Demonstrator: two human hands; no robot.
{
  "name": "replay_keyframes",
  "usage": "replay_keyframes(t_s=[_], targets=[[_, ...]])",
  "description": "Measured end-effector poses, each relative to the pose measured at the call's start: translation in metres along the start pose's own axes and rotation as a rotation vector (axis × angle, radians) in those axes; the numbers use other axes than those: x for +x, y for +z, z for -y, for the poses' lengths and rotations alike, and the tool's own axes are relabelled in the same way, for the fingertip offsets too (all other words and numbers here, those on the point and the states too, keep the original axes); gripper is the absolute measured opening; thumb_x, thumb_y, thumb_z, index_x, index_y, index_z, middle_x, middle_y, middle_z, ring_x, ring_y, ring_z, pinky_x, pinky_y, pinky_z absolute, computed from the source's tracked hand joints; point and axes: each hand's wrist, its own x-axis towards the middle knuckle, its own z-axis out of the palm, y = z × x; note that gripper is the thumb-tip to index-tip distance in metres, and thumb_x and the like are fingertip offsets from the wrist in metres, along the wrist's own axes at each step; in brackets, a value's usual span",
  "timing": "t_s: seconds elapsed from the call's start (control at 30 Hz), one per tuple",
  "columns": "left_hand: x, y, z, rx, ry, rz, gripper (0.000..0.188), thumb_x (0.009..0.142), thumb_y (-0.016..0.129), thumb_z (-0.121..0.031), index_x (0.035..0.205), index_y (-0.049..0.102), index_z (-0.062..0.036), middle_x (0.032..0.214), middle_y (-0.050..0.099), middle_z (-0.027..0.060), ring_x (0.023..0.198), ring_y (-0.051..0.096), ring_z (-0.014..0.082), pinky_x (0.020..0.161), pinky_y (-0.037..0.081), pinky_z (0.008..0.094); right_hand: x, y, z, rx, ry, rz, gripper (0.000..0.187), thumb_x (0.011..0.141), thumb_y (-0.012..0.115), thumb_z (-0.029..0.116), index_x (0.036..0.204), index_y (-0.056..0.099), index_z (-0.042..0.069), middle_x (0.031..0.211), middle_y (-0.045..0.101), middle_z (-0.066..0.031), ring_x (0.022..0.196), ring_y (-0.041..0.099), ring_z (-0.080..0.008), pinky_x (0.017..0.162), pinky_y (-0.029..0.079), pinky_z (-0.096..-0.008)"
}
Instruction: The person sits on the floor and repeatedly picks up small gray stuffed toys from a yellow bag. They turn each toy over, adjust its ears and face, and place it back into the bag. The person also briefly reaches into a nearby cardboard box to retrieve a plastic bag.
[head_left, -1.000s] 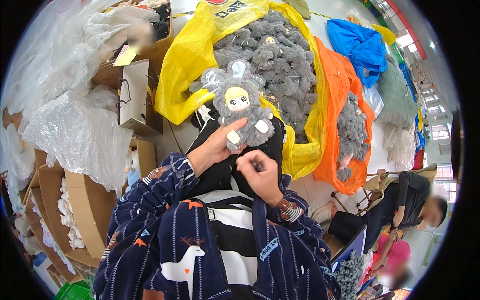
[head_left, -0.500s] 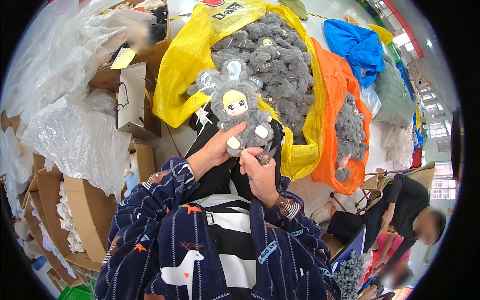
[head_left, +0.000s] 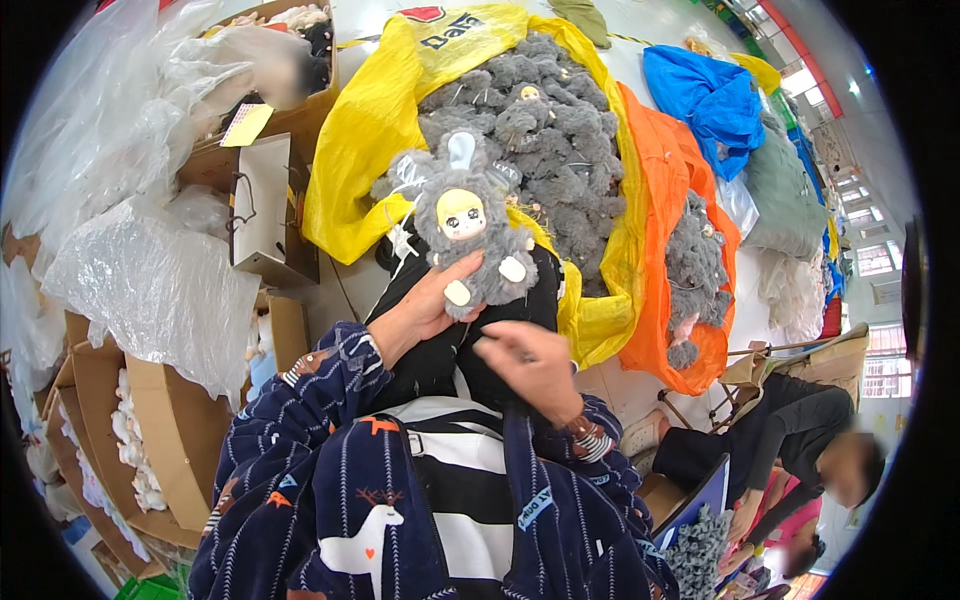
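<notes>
My left hand [head_left: 432, 308] grips a grey plush doll [head_left: 487, 262] by its lower body. The doll has a pale face [head_left: 461, 216], yellow hair, long ears and cream foot pads; it lies face up above my knees. Just below and to the right of the doll, apart from it, is my right hand [head_left: 535, 368]. Its fingers are curled and blurred by motion, with a small dark shape by them that I cannot make out.
Ahead stands a yellow sack [head_left: 352, 170] full of grey plush dolls, with an orange bag [head_left: 640, 335] of more to its right. Cardboard boxes [head_left: 182, 420] and clear plastic sheeting [head_left: 150, 290] fill the left. A bent-over person [head_left: 800, 430] sits at the lower right.
My right hand has come away from the doll's bottom, down and to the right. The dark metal snips seen in it before no longer show plainly. My left hand still holds the doll.
</notes>
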Motion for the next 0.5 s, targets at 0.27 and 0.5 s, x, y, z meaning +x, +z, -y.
replay_keyframes(t_s=[0.27, 0.5], targets=[[0.002, 0.008, 0.011, 0.170, 0.137, -0.032, 0.033, 0.086, 0.056, -0.025, 0.114, 0.049, -0.0086, 0.097, 0.058, 0.0044, 0.075, 0.058, 0.0138, 0.057, 0.047, 0.0260, 0.012, -0.013, -0.021, -0.440, -0.102, -0.204, 0.039, 0.066, 0.072, 0.009, 0.102, 0.058, 0.006, 0.078, 0.060, -0.0100, 0.063, 0.061, -0.0227, 0.054, 0.047, -0.0279], [-0.002, 0.004, 0.009, 0.096, 0.073, -0.051, 0.031, 0.082, 0.060, -0.015, 0.111, 0.050, -0.0078, 0.099, 0.059, 0.0058, 0.080, 0.060, 0.0170, 0.060, 0.052, 0.0275, 0.009, 0.004, -0.037, 0.238, 0.367, -0.367, 0.015, 0.078, 0.062, 0.013, 0.085, 0.053, 0.004, 0.065, 0.055, -0.0049, 0.053, 0.054, -0.0143, 0.047, 0.042, -0.0263]])
